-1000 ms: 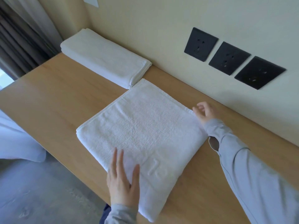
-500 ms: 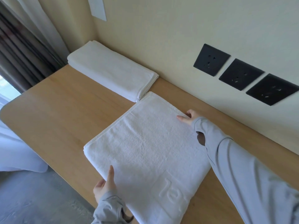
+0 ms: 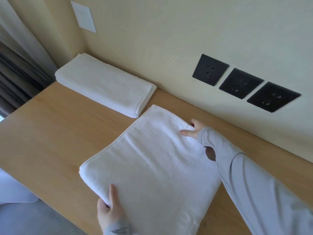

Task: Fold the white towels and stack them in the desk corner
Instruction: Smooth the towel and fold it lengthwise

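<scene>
A white towel (image 3: 152,167), folded into a thick square, lies on the wooden desk (image 3: 50,133). My left hand (image 3: 110,211) grips its near edge, thumb on top and fingers under the fold. My right hand (image 3: 193,130) grips the far edge near the wall, where the cloth is bunched and slightly lifted. A folded stack of white towels (image 3: 105,85) sits in the desk's far left corner against the wall, its end almost touching the square towel's far corner.
Three black wall sockets (image 3: 240,83) sit above the desk on the right, and a white switch plate (image 3: 83,16) higher on the left. Curtains (image 3: 18,65) hang at the left. White bedding (image 3: 11,192) lies below the desk's left edge.
My left hand went from lying flat on the towel to gripping its near edge. My right hand slid left along the far edge and took hold of it. The view tilted up.
</scene>
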